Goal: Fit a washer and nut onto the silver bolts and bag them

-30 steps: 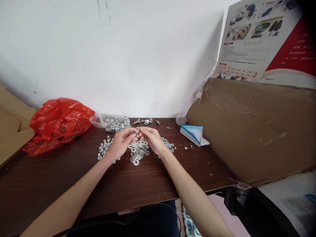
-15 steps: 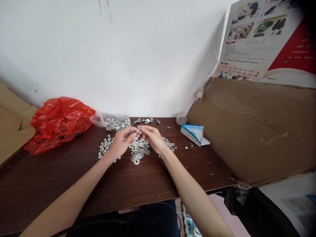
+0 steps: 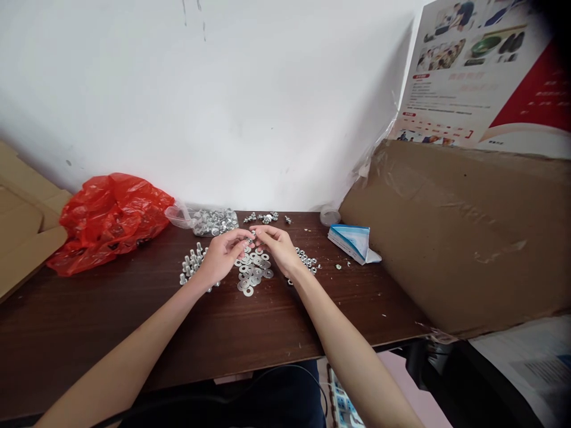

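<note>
My left hand (image 3: 223,254) is closed in a pinch around a small metal bolt (image 3: 250,240) above the table. Fingertips of my right hand (image 3: 277,246) meet it and grip the other end of the bolt; a nut there is too small to make out. Below the hands lies a loose pile of flat washers (image 3: 255,274). Several bolts (image 3: 193,260) stand beside my left wrist, partly hidden by it. On the other side, hex nuts (image 3: 307,259) are scattered, some behind my right forearm.
Behind the hands, a clear plastic container (image 3: 216,222) holds many metal pieces, and bolts with fittings (image 3: 267,219) lie near the wall. A red plastic bag (image 3: 111,220) sits left. A blue-white packet (image 3: 350,241), a round clear lid (image 3: 330,215) and a cardboard sheet (image 3: 459,238) are right.
The view has shifted slightly. Both hands stay together at the bolt, with only tiny finger movement.
</note>
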A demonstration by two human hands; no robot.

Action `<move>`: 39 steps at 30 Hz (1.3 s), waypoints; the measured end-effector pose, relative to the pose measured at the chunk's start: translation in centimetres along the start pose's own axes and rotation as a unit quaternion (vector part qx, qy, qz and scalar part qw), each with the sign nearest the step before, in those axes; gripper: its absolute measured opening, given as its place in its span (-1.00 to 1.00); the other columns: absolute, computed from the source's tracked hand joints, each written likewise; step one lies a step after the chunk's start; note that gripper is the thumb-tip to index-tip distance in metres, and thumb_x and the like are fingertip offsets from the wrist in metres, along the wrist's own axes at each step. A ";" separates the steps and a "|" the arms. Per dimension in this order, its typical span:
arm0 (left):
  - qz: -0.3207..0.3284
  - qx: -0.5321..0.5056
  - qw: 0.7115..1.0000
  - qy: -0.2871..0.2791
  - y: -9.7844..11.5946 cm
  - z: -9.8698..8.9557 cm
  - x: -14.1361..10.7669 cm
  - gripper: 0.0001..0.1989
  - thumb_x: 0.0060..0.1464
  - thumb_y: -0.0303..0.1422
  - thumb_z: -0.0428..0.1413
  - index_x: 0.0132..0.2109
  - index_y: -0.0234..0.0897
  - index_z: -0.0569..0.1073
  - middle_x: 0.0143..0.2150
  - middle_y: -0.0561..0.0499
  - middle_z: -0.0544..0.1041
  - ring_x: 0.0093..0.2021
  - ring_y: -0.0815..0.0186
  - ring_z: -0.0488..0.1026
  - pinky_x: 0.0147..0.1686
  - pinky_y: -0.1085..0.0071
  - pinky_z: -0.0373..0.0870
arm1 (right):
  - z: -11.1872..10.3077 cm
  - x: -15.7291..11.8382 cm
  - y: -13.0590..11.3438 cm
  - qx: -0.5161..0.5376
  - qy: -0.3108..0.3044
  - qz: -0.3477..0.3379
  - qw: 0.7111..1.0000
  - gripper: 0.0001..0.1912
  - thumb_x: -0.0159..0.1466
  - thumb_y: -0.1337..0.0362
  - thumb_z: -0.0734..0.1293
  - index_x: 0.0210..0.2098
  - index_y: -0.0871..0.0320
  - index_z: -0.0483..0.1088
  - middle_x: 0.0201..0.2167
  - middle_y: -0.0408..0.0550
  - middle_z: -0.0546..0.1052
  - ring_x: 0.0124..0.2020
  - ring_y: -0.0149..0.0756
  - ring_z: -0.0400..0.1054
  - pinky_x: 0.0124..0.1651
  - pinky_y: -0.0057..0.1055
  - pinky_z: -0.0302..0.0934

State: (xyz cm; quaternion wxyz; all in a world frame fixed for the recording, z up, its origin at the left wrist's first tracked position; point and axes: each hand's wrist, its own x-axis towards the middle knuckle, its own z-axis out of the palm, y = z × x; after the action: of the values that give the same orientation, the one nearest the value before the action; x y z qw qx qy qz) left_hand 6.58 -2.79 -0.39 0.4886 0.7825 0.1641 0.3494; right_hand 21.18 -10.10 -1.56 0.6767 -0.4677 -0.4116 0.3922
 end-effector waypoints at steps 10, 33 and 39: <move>-0.003 0.030 1.000 -0.009 0.2 0.0 0.0 -0.81 0.11 -0.32 0.05 -0.20 -0.30 0.48 -0.54 0.08 0.38 -0.54 0.41 0.30 -0.52 0.50 0.28 | 0.0 0.3 0.6 -0.002 -0.009 0.003 1.000 -0.52 0.14 -0.18 0.34 -0.33 0.14 0.50 -0.50 -0.10 0.49 -0.46 -0.35 0.33 -0.35 -0.41 0.19; 0.004 0.015 1.000 0.008 0.2 -0.2 0.1 -0.81 0.12 -0.33 0.06 -0.16 -0.27 0.49 -0.41 0.01 0.50 -0.53 0.42 0.34 -0.54 0.50 0.32 | 0.0 0.0 0.2 -0.009 0.007 -0.011 1.000 -0.62 0.12 -0.04 0.41 -0.52 0.16 0.41 -0.56 -0.14 0.45 -0.51 -0.42 0.26 -0.36 -0.43 0.15; 0.002 0.008 1.000 0.006 0.3 -0.2 0.1 -0.81 0.11 -0.31 0.07 -0.17 -0.28 0.50 -0.37 0.00 0.52 -0.52 0.42 0.35 -0.51 0.50 0.35 | -0.1 0.0 0.2 0.017 0.004 -0.007 1.000 -0.67 0.12 -0.01 0.42 -0.28 0.12 0.50 -0.47 -0.13 0.50 -0.43 -0.37 0.34 -0.33 -0.41 0.20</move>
State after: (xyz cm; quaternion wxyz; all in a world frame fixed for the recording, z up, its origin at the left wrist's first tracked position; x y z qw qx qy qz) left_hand 6.53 -2.77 -0.02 0.4807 0.7848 0.1676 0.3535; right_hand 21.20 -10.02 -1.80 0.6890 -0.4547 -0.4054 0.3926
